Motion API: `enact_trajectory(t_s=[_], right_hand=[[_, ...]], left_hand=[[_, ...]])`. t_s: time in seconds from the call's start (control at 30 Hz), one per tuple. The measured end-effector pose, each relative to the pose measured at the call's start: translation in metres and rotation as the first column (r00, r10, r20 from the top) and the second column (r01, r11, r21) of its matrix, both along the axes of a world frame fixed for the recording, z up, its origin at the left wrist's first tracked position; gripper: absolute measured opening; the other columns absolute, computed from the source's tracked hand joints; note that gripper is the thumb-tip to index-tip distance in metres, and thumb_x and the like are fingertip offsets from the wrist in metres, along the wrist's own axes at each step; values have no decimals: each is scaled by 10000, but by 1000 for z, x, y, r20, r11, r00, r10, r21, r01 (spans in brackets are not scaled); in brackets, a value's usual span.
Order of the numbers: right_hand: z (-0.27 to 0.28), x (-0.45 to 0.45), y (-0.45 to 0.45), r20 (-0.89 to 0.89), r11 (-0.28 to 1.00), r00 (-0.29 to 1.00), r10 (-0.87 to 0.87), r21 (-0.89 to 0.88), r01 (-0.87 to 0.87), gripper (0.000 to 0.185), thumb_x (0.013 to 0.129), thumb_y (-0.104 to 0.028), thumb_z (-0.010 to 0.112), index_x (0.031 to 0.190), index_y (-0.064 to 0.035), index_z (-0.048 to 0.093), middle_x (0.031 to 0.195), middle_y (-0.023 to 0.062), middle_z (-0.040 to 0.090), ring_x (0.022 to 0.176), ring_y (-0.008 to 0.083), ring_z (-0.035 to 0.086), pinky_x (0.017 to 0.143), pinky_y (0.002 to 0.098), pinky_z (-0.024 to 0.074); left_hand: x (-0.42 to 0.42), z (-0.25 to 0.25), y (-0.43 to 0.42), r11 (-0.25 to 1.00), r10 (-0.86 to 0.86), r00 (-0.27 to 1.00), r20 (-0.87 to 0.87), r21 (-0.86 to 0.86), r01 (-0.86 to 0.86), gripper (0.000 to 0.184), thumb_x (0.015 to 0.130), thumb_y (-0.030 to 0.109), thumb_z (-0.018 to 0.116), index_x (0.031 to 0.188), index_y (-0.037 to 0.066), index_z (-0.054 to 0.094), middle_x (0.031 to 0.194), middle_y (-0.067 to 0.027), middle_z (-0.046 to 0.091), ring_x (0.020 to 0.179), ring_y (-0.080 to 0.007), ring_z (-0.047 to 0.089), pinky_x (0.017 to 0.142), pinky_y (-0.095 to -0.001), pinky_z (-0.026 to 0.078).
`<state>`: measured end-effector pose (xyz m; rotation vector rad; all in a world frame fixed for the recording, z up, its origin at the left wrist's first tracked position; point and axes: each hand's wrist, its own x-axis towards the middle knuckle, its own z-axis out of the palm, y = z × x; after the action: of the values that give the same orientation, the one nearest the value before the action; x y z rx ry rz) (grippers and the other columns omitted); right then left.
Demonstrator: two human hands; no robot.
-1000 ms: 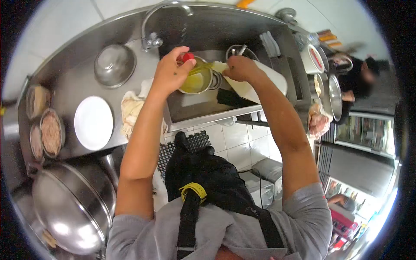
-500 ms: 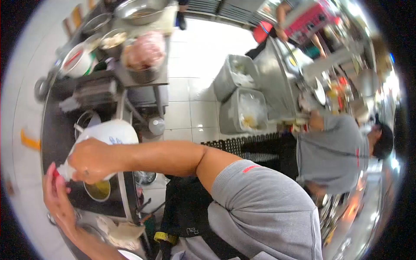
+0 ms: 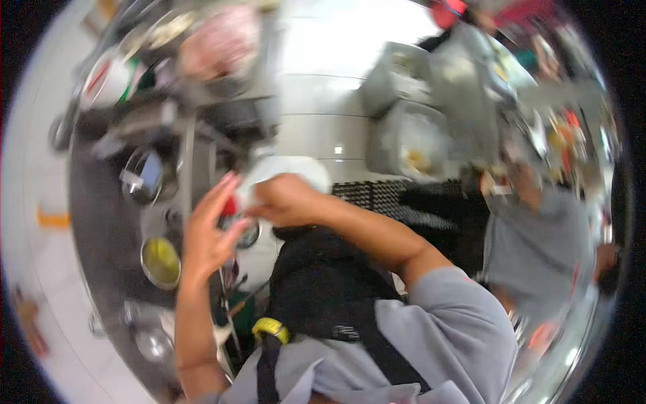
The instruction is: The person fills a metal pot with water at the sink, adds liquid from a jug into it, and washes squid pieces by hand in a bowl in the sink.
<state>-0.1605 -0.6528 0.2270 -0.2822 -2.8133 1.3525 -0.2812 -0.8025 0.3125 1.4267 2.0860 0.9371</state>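
My right hand [image 3: 289, 200] is closed around the neck or handle of a white plastic jug [image 3: 303, 168], whose body extends behind the hand. At the jug's mouth end is a red cap [image 3: 230, 205]. My left hand [image 3: 210, 232] is around this cap, fingers on one side and thumb on the other; blur hides how firmly it grips. Both hands are over the front edge of a dark counter [image 3: 111, 222]. On that counter, left of my left hand, sits a container of yellowish liquid [image 3: 161, 262]. Beyond it stands a round pot [image 3: 145, 174] with something pale inside.
A heap of pink raw meat [image 3: 222, 44] and a white tub [image 3: 108, 81] stand at the far left. Two grey bins [image 3: 380, 145] are on the tiled floor ahead. To the right, a co-worker in a grey shirt [image 3: 538, 242] stands at a cluttered counter.
Both my hands and the white jug have moved right, from above the dark counter to its front edge. The view has turned too, and the picture is blurred.
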Motion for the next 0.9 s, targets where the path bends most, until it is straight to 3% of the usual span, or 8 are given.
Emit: enact_trajectory(t_s=[0.13, 0.17, 0.27, 0.37, 0.43, 0.6, 0.67, 0.9], right_hand=[[-24, 3, 20, 128, 998, 991, 28, -53, -22, 403, 838, -439, 653, 775, -42, 611, 715, 210, 635, 700, 427, 618, 618, 511, 484], [-39, 4, 22, 136, 996, 988, 67, -59, -60, 384, 836, -413, 671, 803, -34, 619, 686, 203, 620, 677, 413, 614, 604, 481, 475], [-76, 7, 26, 240, 981, 952, 191, -81, -176, 394, 834, -424, 667, 809, -34, 629, 700, 204, 630, 690, 419, 620, 629, 487, 484], [-132, 4, 39, 320, 970, 917, 237, -132, -205, 427, 837, -452, 648, 794, -28, 625, 734, 224, 641, 730, 431, 628, 670, 504, 495], [-195, -3, 37, 415, 962, 869, 269, -152, -225, 483, 860, -485, 602, 826, -5, 640, 791, 273, 638, 821, 429, 633, 737, 500, 493], [-422, -44, 1, 662, 815, 733, 155, -506, 284, 724, 908, -682, 402, 771, -10, 637, 699, 79, 607, 755, 209, 586, 766, 343, 452], [-498, -74, -10, 853, 782, 506, 129, -401, 477, 821, 867, -782, 281, 762, -61, 659, 863, 110, 652, 943, 267, 561, 999, 457, 328], [-653, -146, -14, 839, 733, 542, -41, -343, 587, 731, 843, -737, 340, 764, -75, 639, 894, 128, 647, 943, 296, 551, 956, 492, 332]], left_hand=[[13, -81, 2, 979, 192, 964, 185, 36, -202, 391, 860, 107, 631, 1242, 39, 587, 1273, -184, 586, 1250, -327, 512, 1046, -382, 394], [15, -96, -3, 993, 69, 988, 136, 82, -81, 479, 834, 106, 651, 1297, 49, 542, 1369, -210, 498, 1314, -365, 430, 1092, -414, 334], [37, -96, -10, 964, 250, 953, 171, 51, -262, 596, 801, 101, 670, 1363, 61, 473, 1477, -230, 349, 1372, -411, 321, 1130, -446, 257], [6, -97, -39, 812, 566, 779, -270, 20, -583, 681, 774, 197, 695, 1385, 46, 435, 1467, -214, 355, 1362, -425, 303, 1124, -494, 237], [-17, -117, -78, 730, 500, 645, -578, -119, -673, 692, 812, 340, 673, 1389, 49, 430, 1423, -225, 392, 1311, -430, 348, 1085, -512, 276], [-40, -160, -127, 670, 361, 717, -596, -369, -644, 715, 817, 388, 673, 1406, 79, 411, 1388, -212, 435, 1323, -419, 337, 1057, -512, 295], [-46, -161, -126, 664, 362, 745, -560, -406, -628, 714, 815, 399, 674, 1402, 84, 416, 1372, -210, 453, 1326, -412, 337, 1050, -510, 303], [-59, -162, -132, 674, 455, 767, -452, -388, -629, 733, 628, 291, 786, 1295, 122, 532, 1233, -205, 570, 1205, -416, 484, 957, -516, 409]])
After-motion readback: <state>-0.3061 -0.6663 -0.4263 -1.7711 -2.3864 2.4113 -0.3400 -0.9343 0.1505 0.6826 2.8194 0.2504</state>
